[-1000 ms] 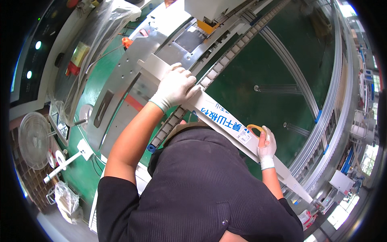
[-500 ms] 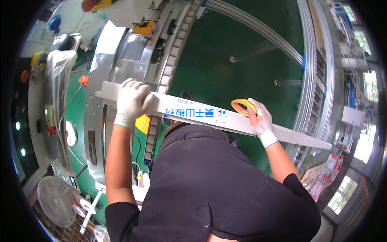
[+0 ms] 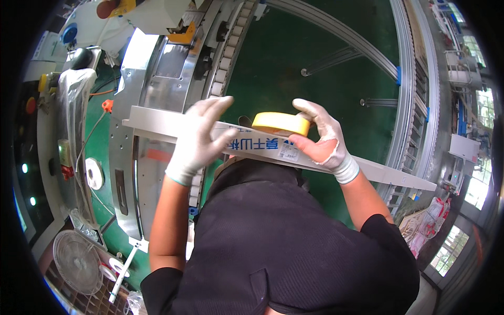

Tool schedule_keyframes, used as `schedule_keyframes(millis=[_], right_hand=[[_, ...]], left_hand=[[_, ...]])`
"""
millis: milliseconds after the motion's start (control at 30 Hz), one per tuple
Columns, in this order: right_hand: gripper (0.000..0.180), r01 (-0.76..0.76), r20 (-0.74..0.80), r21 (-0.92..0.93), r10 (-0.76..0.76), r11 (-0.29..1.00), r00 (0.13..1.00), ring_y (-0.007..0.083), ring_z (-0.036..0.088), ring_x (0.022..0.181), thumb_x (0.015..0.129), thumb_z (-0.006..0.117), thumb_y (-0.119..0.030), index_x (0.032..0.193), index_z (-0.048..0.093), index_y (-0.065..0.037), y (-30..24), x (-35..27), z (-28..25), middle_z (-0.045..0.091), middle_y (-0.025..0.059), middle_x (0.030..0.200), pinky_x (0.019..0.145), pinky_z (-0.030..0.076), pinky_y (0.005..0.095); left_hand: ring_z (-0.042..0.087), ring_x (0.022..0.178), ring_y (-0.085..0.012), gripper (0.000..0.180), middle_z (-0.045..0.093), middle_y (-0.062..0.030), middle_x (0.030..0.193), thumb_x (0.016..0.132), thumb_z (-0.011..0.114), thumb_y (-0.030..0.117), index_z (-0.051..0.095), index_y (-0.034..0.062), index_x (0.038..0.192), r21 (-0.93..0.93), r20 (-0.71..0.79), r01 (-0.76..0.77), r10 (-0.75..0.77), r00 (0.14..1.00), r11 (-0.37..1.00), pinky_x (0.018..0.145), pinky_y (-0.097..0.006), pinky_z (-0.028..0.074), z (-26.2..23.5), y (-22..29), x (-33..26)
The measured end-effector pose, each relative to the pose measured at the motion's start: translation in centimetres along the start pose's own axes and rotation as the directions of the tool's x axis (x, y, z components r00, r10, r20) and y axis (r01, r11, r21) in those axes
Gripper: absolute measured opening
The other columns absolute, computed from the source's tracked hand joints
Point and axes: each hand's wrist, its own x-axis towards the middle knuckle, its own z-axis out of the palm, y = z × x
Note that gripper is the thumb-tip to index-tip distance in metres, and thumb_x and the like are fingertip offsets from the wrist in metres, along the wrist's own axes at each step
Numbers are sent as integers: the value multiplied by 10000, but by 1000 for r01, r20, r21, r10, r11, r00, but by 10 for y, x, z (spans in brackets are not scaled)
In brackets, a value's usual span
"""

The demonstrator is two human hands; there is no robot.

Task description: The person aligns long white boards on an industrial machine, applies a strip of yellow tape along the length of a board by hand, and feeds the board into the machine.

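Observation:
A long pale board (image 3: pixel 362 169) with blue printing and a small white label lies crosswise in front of me, its left end over the metal machine. In a white glove, my left hand (image 3: pixel 202 134) is raised above the board with fingers spread and nothing in them. My right hand (image 3: pixel 325 137), also gloved, with the thumb showing bare, grips a roll of yellow tape (image 3: pixel 282 123) between thumb and fingers. The roll is just above the middle of the board. Whether either hand touches the board, I cannot tell.
To the left stands a metal machine (image 3: pixel 123 152) with a roller chain track (image 3: pixel 227 59) along it. Aluminium rails (image 3: pixel 407 84) run at the right, and a support leg (image 3: pixel 336 60) stands on the green floor. A round fan (image 3: pixel 77 261) is at the lower left.
My left hand has let go of the board and moved right with its fingers opened. My right hand has brought the tape roll leftward and turned it. The board has barely shifted.

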Motion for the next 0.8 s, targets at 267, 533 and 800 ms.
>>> schedule_keyframes(millis=[267, 533, 800], right_hand=[[643, 388, -6, -116, -391, 914, 920, 274, 704, 944, 754, 920, -122, 1344, 690, -13, -36, 29, 46, 759, 105, 1051, 831, 558, 378], [524, 448, 130, -151, -431, 881, 893, 318, 702, 951, 716, 857, -104, 1233, 771, -103, -35, 44, 55, 733, 112, 967, 1027, 500, 470], [544, 283, 88, 151, -298, 947, 951, 264, 726, 1085, 784, 867, -122, 1308, 738, -50, -38, 41, 53, 748, 102, 1093, 1146, 461, 464]], left_hand=[[710, 1070, -272, 461, 727, -138, 1197, 933, 816, 136, 662, 52, 1359, -415, 128, 254, -220, 967, 874, 949, -399, 568, 3, 51, -17], [647, 1296, -232, 622, 646, -157, 1428, 983, 797, 142, 521, 25, 1528, -868, -41, 187, -441, 897, 460, 1084, -358, 541, 1, 47, -38], [701, 1173, -192, 517, 719, -111, 1287, 946, 852, 165, 598, 6, 1367, -885, 85, 292, -491, 867, 362, 994, -327, 576, -15, 39, -47]])
